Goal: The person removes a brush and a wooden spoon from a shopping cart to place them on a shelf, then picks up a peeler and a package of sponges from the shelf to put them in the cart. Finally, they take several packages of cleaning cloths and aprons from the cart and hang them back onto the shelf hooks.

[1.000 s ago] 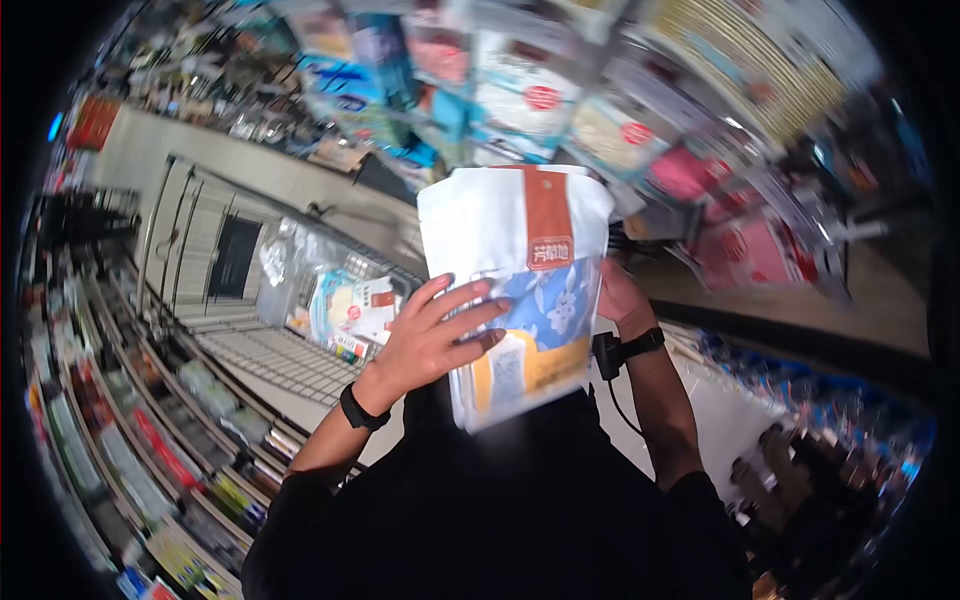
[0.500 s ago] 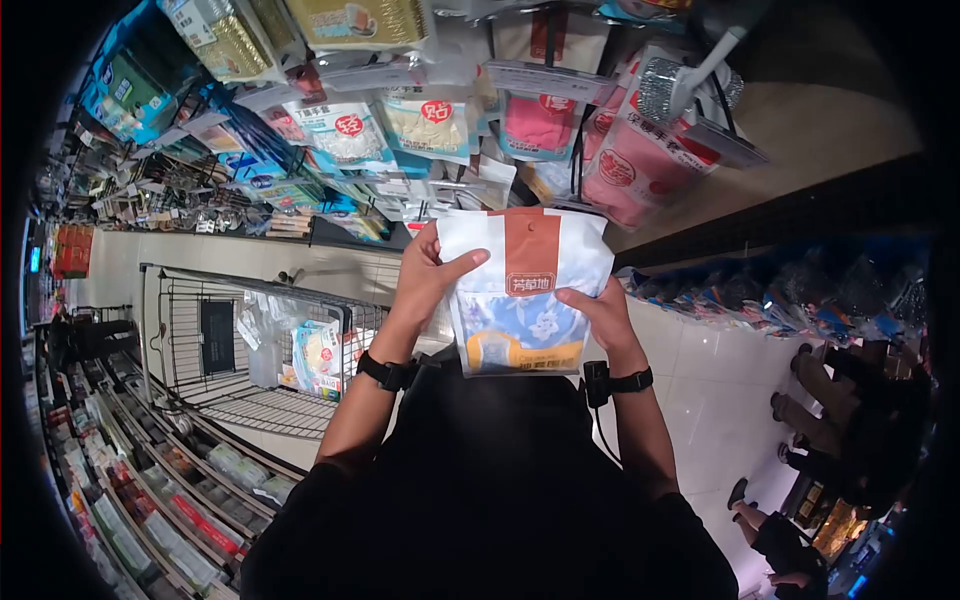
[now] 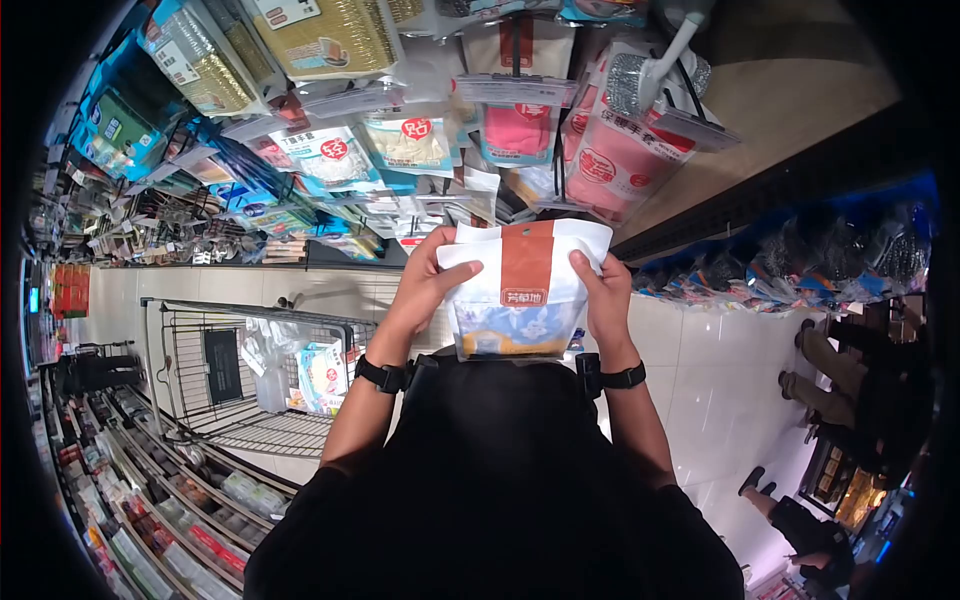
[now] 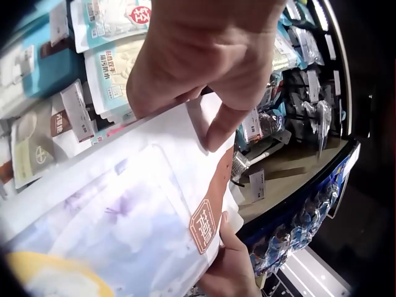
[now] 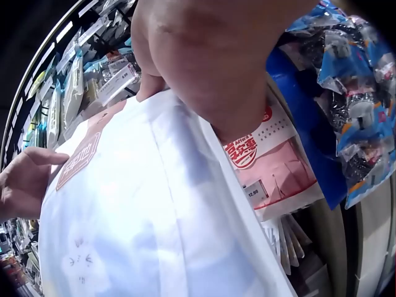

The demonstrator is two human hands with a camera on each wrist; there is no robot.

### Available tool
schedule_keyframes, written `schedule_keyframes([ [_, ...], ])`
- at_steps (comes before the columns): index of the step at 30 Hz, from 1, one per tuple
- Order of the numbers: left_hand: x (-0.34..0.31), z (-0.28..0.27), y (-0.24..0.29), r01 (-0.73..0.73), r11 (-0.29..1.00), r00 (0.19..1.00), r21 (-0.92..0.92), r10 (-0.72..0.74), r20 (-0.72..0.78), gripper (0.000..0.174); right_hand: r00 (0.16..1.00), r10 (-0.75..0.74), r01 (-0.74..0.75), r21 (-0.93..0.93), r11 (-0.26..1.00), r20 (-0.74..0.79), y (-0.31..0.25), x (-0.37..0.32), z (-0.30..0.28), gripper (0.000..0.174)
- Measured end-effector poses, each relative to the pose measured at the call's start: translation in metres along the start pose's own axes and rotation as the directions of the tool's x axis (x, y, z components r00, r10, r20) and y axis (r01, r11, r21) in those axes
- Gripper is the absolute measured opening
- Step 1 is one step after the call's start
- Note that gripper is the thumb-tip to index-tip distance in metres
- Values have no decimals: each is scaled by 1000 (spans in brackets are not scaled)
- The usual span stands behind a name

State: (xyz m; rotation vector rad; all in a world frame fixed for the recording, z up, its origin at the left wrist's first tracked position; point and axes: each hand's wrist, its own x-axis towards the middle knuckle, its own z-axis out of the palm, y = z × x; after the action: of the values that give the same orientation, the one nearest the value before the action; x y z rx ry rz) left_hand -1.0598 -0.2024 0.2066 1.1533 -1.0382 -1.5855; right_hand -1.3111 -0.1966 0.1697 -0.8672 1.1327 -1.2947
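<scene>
A white plastic pouch [image 3: 515, 290] with a red-brown band, a blue floral print and a yellow patch is held up in front of the chest. My left hand [image 3: 420, 285] pinches its upper left edge, thumb on the front. On the opposite upper edge, my right hand [image 3: 606, 295] grips it the same way. Behind its top a second white edge shows. Close up in the left wrist view, the pouch [image 4: 124, 204] has its printed front facing the camera. The right wrist view shows the right hand [image 5: 204, 62] over the pouch's top edge.
Bagged gloves [image 3: 635, 155] and gold-coloured scouring pads [image 3: 325, 35] hang on the rack ahead. A wire shopping cart [image 3: 240, 400] holding packages stands at the left. Low shelves [image 3: 150, 490] run along the lower left. People [image 3: 810, 540] are at the right.
One second ago the left hand lay across the pouch's front; it has since moved to the upper left edge. The right thumb has shifted up towards the top corner, and the pouch now tilts away.
</scene>
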Motion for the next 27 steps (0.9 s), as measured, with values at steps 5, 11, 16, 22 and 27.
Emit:
schedule_keyframes([
  [5, 10, -3, 1, -65, 998, 995, -13, 64, -78, 53, 999, 33, -33, 9, 999, -3, 6, -2, 8, 23],
  [11, 29, -18, 7, -627, 265, 725, 733, 542, 424, 36, 997, 19, 1, -257, 966, 75, 13, -3, 2, 26],
  [16, 25, -15, -17, -414, 633, 908, 654, 232, 350, 18, 977, 139, -84, -314, 946, 159, 11, 2, -11, 26],
  [22, 36, -16, -31, -312, 603, 937, 734, 68, 343, 27, 978, 126, -35, -465, 885, 166, 21, 8, -18, 30],
  [27, 46, -24, -41, -193, 771, 970, 607, 54, 239, 26, 984, 137, -92, -331, 939, 117, 41, 16, -14, 29],
])
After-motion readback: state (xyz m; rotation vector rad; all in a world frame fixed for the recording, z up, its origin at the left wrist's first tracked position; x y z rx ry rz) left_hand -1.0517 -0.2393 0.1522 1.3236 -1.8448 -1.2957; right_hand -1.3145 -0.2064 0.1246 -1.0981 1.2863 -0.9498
